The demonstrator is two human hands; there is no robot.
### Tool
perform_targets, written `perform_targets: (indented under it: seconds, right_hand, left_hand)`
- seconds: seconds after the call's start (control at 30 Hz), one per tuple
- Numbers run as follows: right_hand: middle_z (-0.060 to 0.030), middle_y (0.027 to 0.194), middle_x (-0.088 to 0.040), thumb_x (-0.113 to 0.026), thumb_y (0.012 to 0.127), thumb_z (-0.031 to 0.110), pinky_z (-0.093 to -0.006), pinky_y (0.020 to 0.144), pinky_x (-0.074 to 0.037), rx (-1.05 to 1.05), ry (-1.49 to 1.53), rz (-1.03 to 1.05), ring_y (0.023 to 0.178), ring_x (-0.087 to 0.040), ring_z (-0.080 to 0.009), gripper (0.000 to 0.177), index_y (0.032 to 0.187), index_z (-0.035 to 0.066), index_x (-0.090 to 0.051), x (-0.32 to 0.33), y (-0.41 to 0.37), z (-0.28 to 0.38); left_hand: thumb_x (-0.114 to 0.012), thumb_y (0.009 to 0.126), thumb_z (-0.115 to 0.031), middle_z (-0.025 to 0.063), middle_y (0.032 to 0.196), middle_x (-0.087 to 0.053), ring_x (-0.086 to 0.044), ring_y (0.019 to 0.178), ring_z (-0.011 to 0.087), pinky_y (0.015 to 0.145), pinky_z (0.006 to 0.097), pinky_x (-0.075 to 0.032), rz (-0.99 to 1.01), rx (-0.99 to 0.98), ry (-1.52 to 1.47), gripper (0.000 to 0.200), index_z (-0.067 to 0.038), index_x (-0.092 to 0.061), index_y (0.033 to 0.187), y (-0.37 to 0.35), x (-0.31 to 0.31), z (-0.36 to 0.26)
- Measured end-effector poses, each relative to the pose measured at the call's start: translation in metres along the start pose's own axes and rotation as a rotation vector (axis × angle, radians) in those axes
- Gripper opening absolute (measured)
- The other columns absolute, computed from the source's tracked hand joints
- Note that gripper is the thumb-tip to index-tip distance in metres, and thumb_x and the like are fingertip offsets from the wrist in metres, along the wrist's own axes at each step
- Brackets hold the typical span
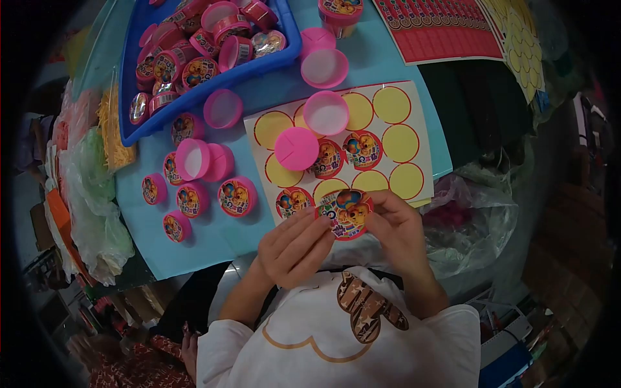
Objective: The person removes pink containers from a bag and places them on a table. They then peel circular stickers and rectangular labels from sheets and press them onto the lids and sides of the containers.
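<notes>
My left hand [299,249] and my right hand [399,233] hold a round cartoon-printed piece [346,215] between them, low over the near edge of a sticker sheet [422,139]. Whether it is a loose sticker or one on a lid I cannot tell. On the sheet, several yellow circles [391,105] show beside a few printed stickers [362,150]. Two pink lids, one plain [296,148] and one with a whitish inside [326,112], lie on its upper left part. Left of the sheet, several pink lids bear cartoon stickers [237,196].
A blue bin [210,97] full of pink containers stands at the back left. Red printed sheets [446,32] lie at the back right. Plastic bags hang at the left [107,213] and right [482,220] of the blue table [187,255]. Another person's hand [188,346] shows at bottom left.
</notes>
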State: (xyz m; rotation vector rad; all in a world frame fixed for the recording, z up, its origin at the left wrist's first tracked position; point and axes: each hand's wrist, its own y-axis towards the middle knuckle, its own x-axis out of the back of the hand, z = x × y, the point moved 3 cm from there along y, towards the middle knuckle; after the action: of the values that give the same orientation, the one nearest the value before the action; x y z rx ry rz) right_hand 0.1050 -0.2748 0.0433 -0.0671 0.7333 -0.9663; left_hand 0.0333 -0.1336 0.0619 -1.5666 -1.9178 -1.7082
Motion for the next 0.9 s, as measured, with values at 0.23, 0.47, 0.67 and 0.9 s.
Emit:
perform_targets:
  seconds: [0.23,0.47,0.67,0.9]
  right_hand:
    - [-0.0061,0.089,-0.055,-0.054,0.078,-0.006,-0.0220,0.073,-0.043,0.253,-0.109,-0.101,0.081,-0.052,-0.0095,0.020,0.097,-0.003,-0.049,0.006,0.007,0.003]
    - [-0.0041,0.082,-0.052,-0.054,0.075,-0.008,-0.0215,0.071,-0.042,0.396,-0.235,-0.176,0.078,-0.050,-0.0096,0.014,0.087,-0.002,-0.052,0.023,0.010,0.004]
    - [-0.0042,0.084,-0.051,-0.055,0.074,-0.009,-0.0204,0.071,-0.041,0.352,-0.230,-0.075,0.077,-0.050,-0.0087,0.015,0.087,-0.001,-0.053,0.008,0.014,0.012]
    - [-0.0086,0.098,-0.053,-0.059,0.075,-0.003,-0.0237,0.075,-0.045,0.285,-0.382,-0.045,0.088,-0.053,-0.0127,0.024,0.098,-0.002,-0.052,-0.033,0.008,0.046]
  left_hand:
    - [-0.064,0.069,-0.009,0.0167,0.093,-0.055,-0.057,0.080,0.0276,0.066,0.0368,-0.049,0.023,0.181,-0.118,0.027,0.003,-0.055,0.093,-0.005,-0.002,0.021]
    - [-0.062,0.073,-0.014,0.0188,0.110,-0.043,-0.050,0.089,0.0291,0.073,0.0332,-0.042,0.171,0.738,0.303,0.052,-0.001,-0.036,0.117,-0.009,-0.039,0.070]
    - [-0.058,0.077,-0.004,0.0126,0.109,-0.044,-0.050,0.092,0.0189,0.074,0.0279,-0.043,-0.005,1.098,-0.673,0.046,-0.002,-0.033,0.116,-0.019,-0.039,0.059]
    - [-0.051,0.078,0.004,0.0085,0.107,-0.044,-0.047,0.096,0.0138,0.080,0.0264,-0.040,-0.263,1.019,-1.165,0.039,-0.002,-0.038,0.114,-0.002,-0.006,0.017]
